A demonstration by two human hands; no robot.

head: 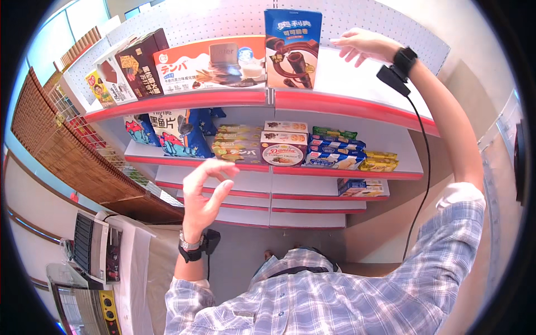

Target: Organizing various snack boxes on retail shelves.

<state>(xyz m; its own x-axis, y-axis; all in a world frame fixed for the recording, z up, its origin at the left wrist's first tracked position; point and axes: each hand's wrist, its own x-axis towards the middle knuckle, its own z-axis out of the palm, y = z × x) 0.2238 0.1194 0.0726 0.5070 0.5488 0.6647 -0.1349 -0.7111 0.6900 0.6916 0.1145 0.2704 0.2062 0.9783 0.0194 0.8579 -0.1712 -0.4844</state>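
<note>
My right hand is raised over the top shelf, fingers spread and holding nothing. Just left of it, with a gap between, stands an upright blue-and-brown box of chocolate wafer rolls. An orange-and-white wafer biscuit box adjoins that box on its left. My left hand hovers in front of the shelving below the second shelf's edge, its fingers curved with thumb and forefinger apart and nothing between them. Behind it, on the second shelf, are small yellow-and-grey wafer boxes and Danisa cookie boxes.
Red-edged shelves span the front. Dark biscuit boxes, blue snack bags, blue wafer packs and yellow packs stand on them. A cable hangs from my right wrist. At left is a cloth-covered table.
</note>
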